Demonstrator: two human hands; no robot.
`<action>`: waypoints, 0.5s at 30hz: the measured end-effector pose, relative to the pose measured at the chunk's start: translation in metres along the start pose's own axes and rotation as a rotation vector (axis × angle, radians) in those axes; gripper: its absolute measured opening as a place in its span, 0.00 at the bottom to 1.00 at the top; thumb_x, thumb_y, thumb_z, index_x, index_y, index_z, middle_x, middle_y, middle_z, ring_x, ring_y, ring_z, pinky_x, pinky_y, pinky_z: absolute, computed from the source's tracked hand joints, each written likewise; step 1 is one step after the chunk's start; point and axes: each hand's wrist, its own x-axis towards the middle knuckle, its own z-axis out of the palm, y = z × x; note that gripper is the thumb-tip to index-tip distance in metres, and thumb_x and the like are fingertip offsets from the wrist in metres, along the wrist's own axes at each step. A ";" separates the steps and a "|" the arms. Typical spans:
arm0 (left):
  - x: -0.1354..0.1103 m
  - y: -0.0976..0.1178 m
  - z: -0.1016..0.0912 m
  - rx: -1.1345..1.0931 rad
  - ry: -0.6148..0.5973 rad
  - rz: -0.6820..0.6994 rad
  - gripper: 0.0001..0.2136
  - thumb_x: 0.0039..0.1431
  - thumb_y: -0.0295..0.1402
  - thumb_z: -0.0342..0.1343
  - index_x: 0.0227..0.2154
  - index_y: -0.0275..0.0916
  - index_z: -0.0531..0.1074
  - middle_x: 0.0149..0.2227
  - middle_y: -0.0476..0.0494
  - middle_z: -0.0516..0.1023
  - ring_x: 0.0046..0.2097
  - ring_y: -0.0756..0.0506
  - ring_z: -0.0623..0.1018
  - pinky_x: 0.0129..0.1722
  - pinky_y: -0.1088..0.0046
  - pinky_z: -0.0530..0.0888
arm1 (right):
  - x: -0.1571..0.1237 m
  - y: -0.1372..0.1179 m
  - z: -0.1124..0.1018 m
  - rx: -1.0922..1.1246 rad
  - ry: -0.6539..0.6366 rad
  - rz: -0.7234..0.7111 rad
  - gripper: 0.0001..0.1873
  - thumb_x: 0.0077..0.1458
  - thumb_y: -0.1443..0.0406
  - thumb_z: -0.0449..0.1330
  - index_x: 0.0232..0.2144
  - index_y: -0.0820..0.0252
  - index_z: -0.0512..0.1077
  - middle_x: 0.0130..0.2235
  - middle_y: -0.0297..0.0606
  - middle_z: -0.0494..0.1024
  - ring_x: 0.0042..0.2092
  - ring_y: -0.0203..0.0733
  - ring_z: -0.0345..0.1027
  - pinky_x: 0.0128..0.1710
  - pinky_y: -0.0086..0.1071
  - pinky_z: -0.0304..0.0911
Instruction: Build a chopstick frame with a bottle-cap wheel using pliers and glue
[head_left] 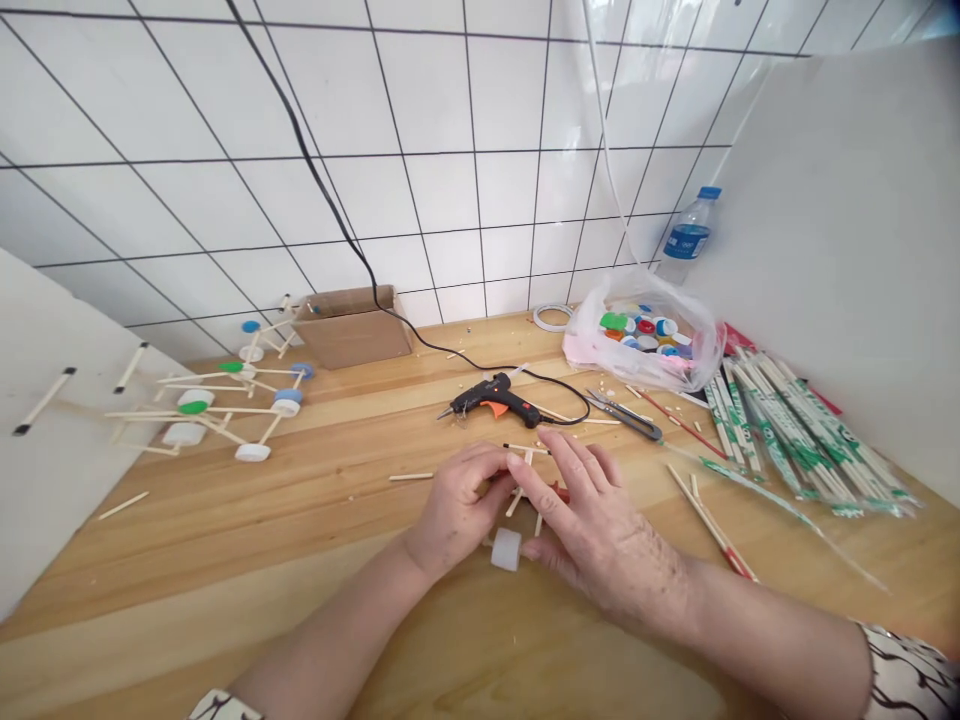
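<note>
A small frame of wooden sticks (514, 502) is between my hands, just above the table or resting on it; I cannot tell which. On its near side is a white bottle cap (506, 549), and a bit of red shows behind my right fingers. A short black-ended stick lies across its far end. My left hand (459, 505) pinches the frame from the left, its fingertips partly hidden. My right hand (600, 520) holds it from the right, index fingertip meeting my left fingers and thumb beside the white cap. Beyond them lies a black glue gun (491, 398).
Stick-and-cap models (225, 400) stand at the left by a cardboard box (352, 335). To the right are a utility knife (626, 415), a plastic bag (592, 345) of caps, wrapped chopsticks (814, 430), loose chopsticks (709, 520) and a water bottle (688, 240). A tape roll (553, 318) lies near the wall.
</note>
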 end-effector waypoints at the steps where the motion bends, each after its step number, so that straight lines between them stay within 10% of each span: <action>1: 0.000 0.000 0.000 0.004 -0.001 -0.002 0.08 0.61 0.31 0.51 0.29 0.38 0.73 0.29 0.45 0.77 0.32 0.48 0.76 0.35 0.72 0.74 | 0.000 0.000 0.001 -0.012 -0.004 -0.002 0.37 0.54 0.58 0.60 0.62 0.63 0.53 0.59 0.64 0.59 0.59 0.64 0.53 0.49 0.56 0.58; 15: -0.004 -0.011 0.001 -0.078 -0.015 0.043 0.05 0.60 0.29 0.53 0.34 0.37 0.74 0.33 0.43 0.79 0.35 0.47 0.77 0.37 0.70 0.73 | -0.001 -0.005 -0.002 -0.017 -0.075 -0.107 0.33 0.54 0.60 0.60 0.59 0.60 0.56 0.59 0.65 0.58 0.60 0.66 0.53 0.49 0.59 0.57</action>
